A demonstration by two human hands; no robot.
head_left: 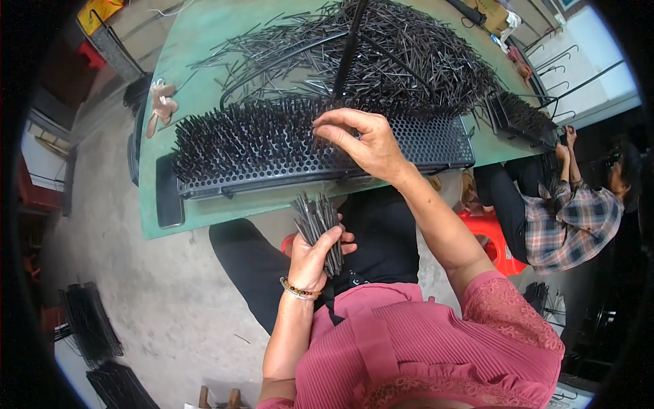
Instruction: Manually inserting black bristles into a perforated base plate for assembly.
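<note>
Dark rods (436, 48) heaped on green tbl (184, 34); perforated rack (436, 146) in front, L part thick w/ upright rods, bare holes at R. R hand (371, 144) over rack, fingertips near thumb, can't tell if holding anything. L hand (313, 255) grips rod bundle (315, 217) by tbl edge.

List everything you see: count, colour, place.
table: one, green, ahead
rack: one, dark, table's near edge
upright rods: many, dark, in rack
loose rods: many, dark, behind rack
phone: one, black, left of rack
crumpled item: one, beige, table's left edge
coworker: one, plaid shirt, right
stool: one, red, right
second rack: one, dark, by coworker
rod bundle: one, dark, in left hand
left hand: one, in front of rack
right hand: one, above rack
</note>
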